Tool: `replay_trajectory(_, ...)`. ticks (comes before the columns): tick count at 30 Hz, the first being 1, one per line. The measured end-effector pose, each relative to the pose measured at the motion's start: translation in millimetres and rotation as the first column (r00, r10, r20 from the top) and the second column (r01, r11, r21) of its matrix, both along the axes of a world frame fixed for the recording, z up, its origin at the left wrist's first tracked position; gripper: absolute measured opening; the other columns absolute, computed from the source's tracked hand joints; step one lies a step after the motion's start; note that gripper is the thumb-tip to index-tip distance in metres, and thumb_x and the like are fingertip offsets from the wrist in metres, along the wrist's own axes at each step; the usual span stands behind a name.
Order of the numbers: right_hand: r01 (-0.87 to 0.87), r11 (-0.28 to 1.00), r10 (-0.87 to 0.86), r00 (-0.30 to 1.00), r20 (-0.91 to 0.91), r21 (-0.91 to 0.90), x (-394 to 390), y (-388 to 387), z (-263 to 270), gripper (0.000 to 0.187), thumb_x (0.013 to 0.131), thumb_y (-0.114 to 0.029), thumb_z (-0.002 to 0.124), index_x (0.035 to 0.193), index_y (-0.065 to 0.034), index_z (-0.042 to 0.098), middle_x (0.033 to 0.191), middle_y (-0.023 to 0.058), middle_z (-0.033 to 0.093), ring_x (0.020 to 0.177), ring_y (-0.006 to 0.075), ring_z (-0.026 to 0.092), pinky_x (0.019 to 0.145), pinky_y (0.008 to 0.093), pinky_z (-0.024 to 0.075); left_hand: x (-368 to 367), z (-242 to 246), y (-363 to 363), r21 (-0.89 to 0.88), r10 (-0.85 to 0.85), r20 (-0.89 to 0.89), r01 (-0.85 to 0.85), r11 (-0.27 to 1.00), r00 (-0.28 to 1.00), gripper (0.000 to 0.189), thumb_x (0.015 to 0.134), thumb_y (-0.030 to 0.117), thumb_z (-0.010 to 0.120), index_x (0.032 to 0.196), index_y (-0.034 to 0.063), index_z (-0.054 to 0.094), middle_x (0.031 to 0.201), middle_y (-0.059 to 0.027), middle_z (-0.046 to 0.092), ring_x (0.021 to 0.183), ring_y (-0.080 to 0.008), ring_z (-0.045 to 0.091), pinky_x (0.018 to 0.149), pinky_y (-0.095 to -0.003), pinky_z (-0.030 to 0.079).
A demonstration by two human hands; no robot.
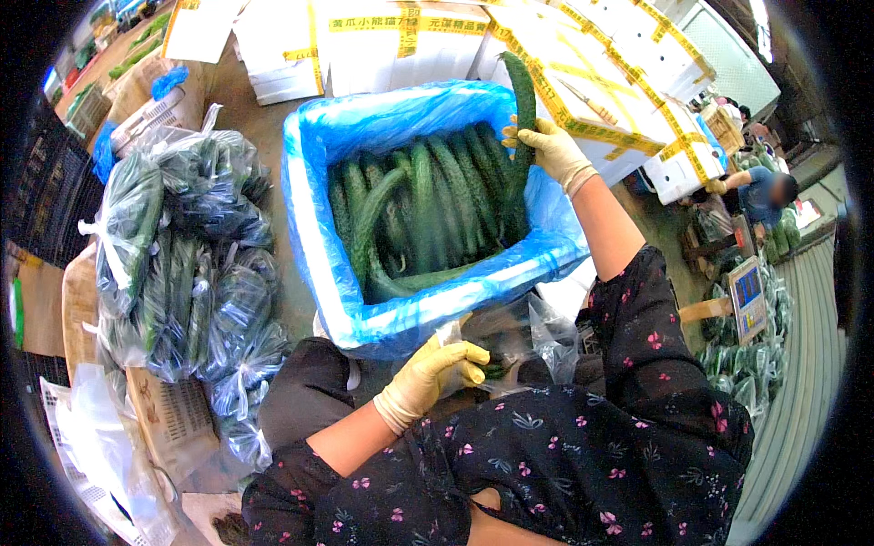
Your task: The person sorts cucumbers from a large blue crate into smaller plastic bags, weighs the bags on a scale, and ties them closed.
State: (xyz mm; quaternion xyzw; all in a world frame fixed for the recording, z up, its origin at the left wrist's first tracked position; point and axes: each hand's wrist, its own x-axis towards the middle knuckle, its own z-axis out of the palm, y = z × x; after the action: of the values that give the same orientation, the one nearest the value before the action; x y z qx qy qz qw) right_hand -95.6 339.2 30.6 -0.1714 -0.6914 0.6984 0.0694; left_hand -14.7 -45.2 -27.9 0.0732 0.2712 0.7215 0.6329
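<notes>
My right hand [550, 150], in a pale yellow glove, grips a long, curved green cucumber [523, 102] held upright at the right side of a white foam box [334, 321] lined with blue plastic film. Many bumpy cucumbers [430, 198] lie side by side in the box, one of them bent across the others. Below the box's near edge, my left hand [433, 375], gloved likewise, is closed on the rim of a clear plastic bag [553, 334]. Something green shows dimly inside the bag, between my lap and the box.
At left lie several filled, tied bags of cucumbers [177, 273]. White foam boxes with yellow printed tape [410, 61] stand beyond and to the right. A scale display [748, 300] is at right, with more bagged produce. A person in blue [761, 194] works farther off.
</notes>
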Motion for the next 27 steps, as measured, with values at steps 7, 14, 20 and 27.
replay_trajectory(7,-0.061,0.968,0.018,0.984,-0.176,-0.244,20.6,-10.9,6.8,0.042,0.085,-0.015,0.062,0.122,-0.0025,0.048,0.113,0.0134,0.058,0.104,0.0277,0.057,0.088,0.0441,0.0461,-1.1,0.8,-3.8,-0.019,0.016,-0.017,-0.016,1.0,1.0,0.071,0.084,0.034,0.055,0.141,0.0064,0.022,0.099,-0.0163,0.061,0.078,-0.0239,0.061,0.074,-0.0356,0.048)
replay_trajectory(14,0.119,0.968,-0.113,0.993,-0.041,0.219,10.5,-40.4,0.7,0.033,0.082,-0.013,0.063,0.113,-0.0028,0.056,0.102,0.0089,0.063,0.095,0.0181,0.059,0.082,0.0307,0.0456,-2.9,-5.2,-6.0,0.015,0.019,-0.07,-0.018,1.0,0.997,0.076,0.082,0.041,0.058,0.14,0.0066,0.024,0.1,-0.0167,0.06,0.077,-0.025,0.061,0.072,-0.0363,0.049)
replay_trajectory(20,0.031,0.789,-0.239,0.935,0.26,0.614,16.9,-49.5,-12.8,0.049,0.082,-0.02,0.063,0.125,-0.0021,0.049,0.103,0.0088,0.062,0.088,0.0148,0.057,0.076,0.0297,0.0462,-2.7,1.0,-3.1,0.002,0.008,-0.1,-0.008,1.0,0.995,0.075,0.082,0.044,0.057,0.139,0.0066,0.026,0.101,-0.0179,0.059,0.078,-0.0259,0.061,0.073,-0.0368,0.048)
replay_trajectory(27,-0.31,0.922,0.289,0.95,0.123,0.231,121.8,-135.6,35.1,0.033,0.082,-0.018,0.066,0.111,-0.0036,0.061,0.1,0.0045,0.064,0.095,0.013,0.059,0.086,0.029,0.0456,-3.9,-2.3,-13.6,0.014,-0.008,-0.089,0.01,1.0,0.996,0.073,0.083,0.045,0.054,0.138,0.0021,0.03,0.098,-0.0154,0.059,0.08,-0.0227,0.06,0.074,-0.0329,0.046)
